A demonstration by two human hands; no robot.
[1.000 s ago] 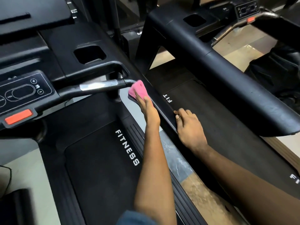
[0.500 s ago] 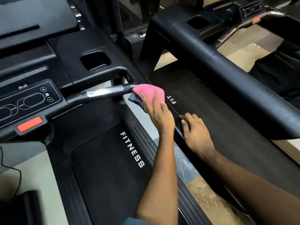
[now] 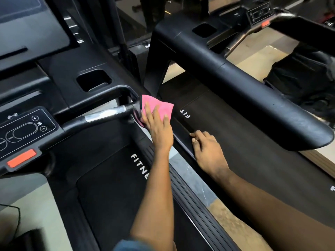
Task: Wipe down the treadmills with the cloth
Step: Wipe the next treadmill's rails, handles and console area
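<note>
Two black treadmills stand side by side. My left hand presses a pink cloth flat with straight fingers against the near treadmill's right handrail, just beside the end of the silver-banded grip bar. Lower on the same handrail my right hand rests, its fingers curled over the far edge and the thumb along the near side. The near treadmill's belt with FITNESS lettering lies below my left arm. The second treadmill's belt is to the right.
The near console has a control panel, an orange stop button and a cup recess. The second treadmill's thick handrail crosses the right side. A strip of floor runs between the decks. A black cable hangs at the lower left.
My left hand has slid the pink cloth right, from the end of the grip bar onto the handrail, and the cloth now lies spread wider. My right hand stays on the rail.
</note>
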